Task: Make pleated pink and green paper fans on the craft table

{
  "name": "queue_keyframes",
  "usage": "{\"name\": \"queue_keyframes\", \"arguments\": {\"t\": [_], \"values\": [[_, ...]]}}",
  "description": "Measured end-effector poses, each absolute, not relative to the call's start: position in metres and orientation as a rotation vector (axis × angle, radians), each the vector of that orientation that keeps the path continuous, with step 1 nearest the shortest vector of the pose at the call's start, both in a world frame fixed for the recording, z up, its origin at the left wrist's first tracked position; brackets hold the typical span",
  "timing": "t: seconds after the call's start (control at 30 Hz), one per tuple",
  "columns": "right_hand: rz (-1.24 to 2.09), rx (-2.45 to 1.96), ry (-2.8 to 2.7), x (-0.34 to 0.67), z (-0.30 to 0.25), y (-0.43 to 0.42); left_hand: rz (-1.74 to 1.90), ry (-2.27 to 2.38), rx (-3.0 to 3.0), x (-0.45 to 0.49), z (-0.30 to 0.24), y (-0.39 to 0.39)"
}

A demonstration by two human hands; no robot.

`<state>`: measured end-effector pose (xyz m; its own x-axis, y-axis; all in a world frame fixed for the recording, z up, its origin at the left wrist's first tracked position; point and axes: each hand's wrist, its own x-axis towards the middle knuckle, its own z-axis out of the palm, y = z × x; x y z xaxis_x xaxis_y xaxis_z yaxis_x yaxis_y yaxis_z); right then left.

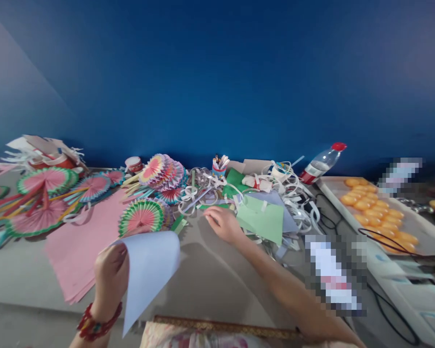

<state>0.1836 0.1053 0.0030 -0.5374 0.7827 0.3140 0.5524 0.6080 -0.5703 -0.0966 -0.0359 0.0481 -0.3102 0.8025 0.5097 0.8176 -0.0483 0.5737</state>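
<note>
My left hand (110, 270) is closed on the edge of a pale blue sheet of paper (150, 270), which curls over to the right and hangs down in front of me. Over the table, my right hand (220, 224) has its fingers drawn together close to some white paper strips (190, 193); whether anything is between them I cannot tell. Beyond the blue sheet stands a pleated pink and green paper fan (141, 216). Pink paper sheets (70, 258) lie left of my left hand, and a light green sheet (261, 217) lies right of my right hand.
More pleated fans (45, 181) with coloured sticks cover the left side. Along the wall are a cup of pens (220, 166) and a tilted bottle (321, 164) with a red cap. At right, a tray (429, 232) holds orange oval pieces, with black cables (391, 309) nearby.
</note>
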Motion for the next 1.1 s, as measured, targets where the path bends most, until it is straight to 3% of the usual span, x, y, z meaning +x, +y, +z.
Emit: {"name": "queue_keyframes", "arguments": {"t": [0.13, 0.23, 0.4, 0.5, 0.6, 0.7, 0.93, 1.1], "values": [[0.402, -1.024, -2.413, 0.211, 0.009, 0.053, -1.122, -2.084, -2.04, -0.076, 0.058, -0.024], [0.339, -1.038, -2.452, 0.226, -0.006, 0.017, -1.169, -2.038, -2.094, -0.052, 0.07, -0.006], [0.182, -1.015, -2.396, 0.208, -0.03, -0.023, -1.534, -1.947, -2.147, -0.008, 0.081, 0.018], [0.128, -1.129, -2.159, 0.196, -0.024, -0.027, -1.928, -1.931, -2.186, 0.005, 0.076, 0.018], [0.071, -1.019, -1.949, 0.21, -0.011, -0.019, -2.035, -1.722, -2.445, -0.005, 0.061, 0.008], [-0.001, -0.892, -1.982, 0.242, -0.006, -0.011, -1.78, -1.489, -2.757, -0.031, 0.037, -0.008], [0.233, -0.924, -2.544, 0.279, -0.023, -0.029, -0.568, -1.282, -3.039, -0.058, -0.012, -0.039], [0.452, -0.911, -2.486, 0.276, -0.02, -0.034, -0.496, -1.391, -3.066, -0.052, -0.015, -0.045]]}}
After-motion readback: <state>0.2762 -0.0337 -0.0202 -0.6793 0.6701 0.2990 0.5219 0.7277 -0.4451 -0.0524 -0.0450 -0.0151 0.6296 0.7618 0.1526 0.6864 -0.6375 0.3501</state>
